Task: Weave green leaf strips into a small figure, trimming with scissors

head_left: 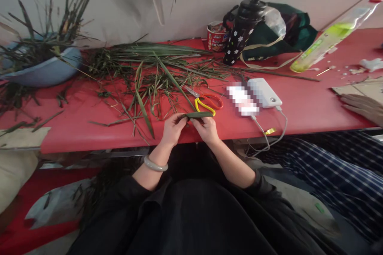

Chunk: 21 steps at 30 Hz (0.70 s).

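Note:
Between both hands, close to the front edge of the red table, is a folded green leaf strip (199,115). My left hand (174,128), with a pale bangle on its wrist, pinches the strip's left end. My right hand (206,127) grips it from below with thumb and fingers closed. Just beyond the hands lie scissors (208,102) with one orange and one yellow handle loop. A long green leaf (173,75) runs from the pile toward the strip; whether the two are joined I cannot tell.
Cut leaves (143,53) spread behind and left, beside a blue basin (49,69) of stalks. Rightward are a blurred-out phone (243,99), a white power bank (263,92) with cables, a black flowered tumbler (243,28), a red cup (216,38), a tilted bottle (329,42) and another person's hand (363,107).

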Tool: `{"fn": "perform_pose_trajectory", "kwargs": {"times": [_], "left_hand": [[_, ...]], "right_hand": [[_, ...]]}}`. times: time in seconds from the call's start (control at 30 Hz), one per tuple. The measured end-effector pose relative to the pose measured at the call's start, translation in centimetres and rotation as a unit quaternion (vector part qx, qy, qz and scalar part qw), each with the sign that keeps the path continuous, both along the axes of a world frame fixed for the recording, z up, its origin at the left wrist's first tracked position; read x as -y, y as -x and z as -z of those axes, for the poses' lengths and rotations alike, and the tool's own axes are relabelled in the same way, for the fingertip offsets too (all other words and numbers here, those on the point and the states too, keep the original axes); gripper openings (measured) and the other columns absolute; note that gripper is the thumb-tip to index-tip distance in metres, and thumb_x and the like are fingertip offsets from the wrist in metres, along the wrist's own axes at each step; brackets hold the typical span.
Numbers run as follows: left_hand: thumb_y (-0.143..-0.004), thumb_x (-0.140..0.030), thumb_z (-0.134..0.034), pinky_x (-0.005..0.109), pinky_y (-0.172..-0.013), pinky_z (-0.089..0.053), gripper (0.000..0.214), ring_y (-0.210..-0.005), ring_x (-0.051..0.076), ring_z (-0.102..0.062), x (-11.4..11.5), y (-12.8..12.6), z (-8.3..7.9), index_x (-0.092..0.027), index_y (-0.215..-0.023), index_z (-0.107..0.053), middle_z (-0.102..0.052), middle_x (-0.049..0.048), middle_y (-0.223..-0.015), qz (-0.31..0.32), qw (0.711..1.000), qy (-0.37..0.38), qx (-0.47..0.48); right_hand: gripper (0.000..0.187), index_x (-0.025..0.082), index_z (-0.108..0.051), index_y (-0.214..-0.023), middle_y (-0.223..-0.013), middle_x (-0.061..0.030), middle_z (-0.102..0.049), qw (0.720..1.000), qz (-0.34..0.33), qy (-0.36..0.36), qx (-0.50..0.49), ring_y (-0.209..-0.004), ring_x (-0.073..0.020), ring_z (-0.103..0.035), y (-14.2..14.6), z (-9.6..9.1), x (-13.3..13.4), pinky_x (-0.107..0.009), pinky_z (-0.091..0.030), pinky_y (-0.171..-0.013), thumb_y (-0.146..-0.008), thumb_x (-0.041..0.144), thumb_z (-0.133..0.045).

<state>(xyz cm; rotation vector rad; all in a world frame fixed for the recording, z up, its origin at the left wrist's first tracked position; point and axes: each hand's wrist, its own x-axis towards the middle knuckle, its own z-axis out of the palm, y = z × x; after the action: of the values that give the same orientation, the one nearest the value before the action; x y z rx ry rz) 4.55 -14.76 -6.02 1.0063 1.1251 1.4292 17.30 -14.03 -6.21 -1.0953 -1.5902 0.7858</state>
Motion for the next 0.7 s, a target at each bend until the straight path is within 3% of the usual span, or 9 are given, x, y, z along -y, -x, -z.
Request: {"fn": "perform_pose_trajectory", "kwargs": {"times": [0.3,0.47,0.7], "left_hand": [[-0.062,-0.028,-0.066,0.021,-0.053,-0.045,0.016,-0.051,0.006,-0.051,-0.4,-1.0,-0.1,-0.016,-0.071,-0.058,-0.058,-0.0036,-0.061,-0.024,1.000,0.006,0.002],[-0.063,-0.025,-0.066,0.022,-0.066,-0.045,0.012,-0.066,0.008,-0.054,-1.1,-2.2,-0.2,-0.018,-0.071,-0.060,-0.059,-0.0035,-0.068,-0.046,0.999,0.005,0.021],[-0.063,-0.025,-0.066,0.022,-0.066,-0.044,0.011,-0.067,0.008,-0.052,-1.4,-2.5,-0.1,-0.019,-0.068,-0.059,-0.057,-0.0034,-0.068,-0.026,0.999,0.020,0.033]], "right_hand": [[0.017,0.019,-0.057,-0.081,-0.069,-0.0010,-0.062,0.996,-0.018,0.072,-0.050,-0.059,-0.0125,-0.057,-0.3,0.3,-0.1,-0.024,-0.048,-0.055,-0.076,0.034,-0.052],[0.016,0.019,-0.056,-0.085,-0.074,-0.0013,-0.061,0.994,-0.011,0.080,-0.071,-0.065,-0.0130,-0.058,-0.6,0.1,-0.5,-0.025,-0.049,-0.061,-0.075,0.031,-0.056],[0.014,0.021,-0.059,-0.088,-0.080,-0.0018,-0.063,0.995,-0.033,0.074,-0.055,-0.073,-0.0153,-0.059,-1.3,-0.4,-1.2,-0.028,-0.049,-0.067,-0.075,0.026,-0.055]]}}
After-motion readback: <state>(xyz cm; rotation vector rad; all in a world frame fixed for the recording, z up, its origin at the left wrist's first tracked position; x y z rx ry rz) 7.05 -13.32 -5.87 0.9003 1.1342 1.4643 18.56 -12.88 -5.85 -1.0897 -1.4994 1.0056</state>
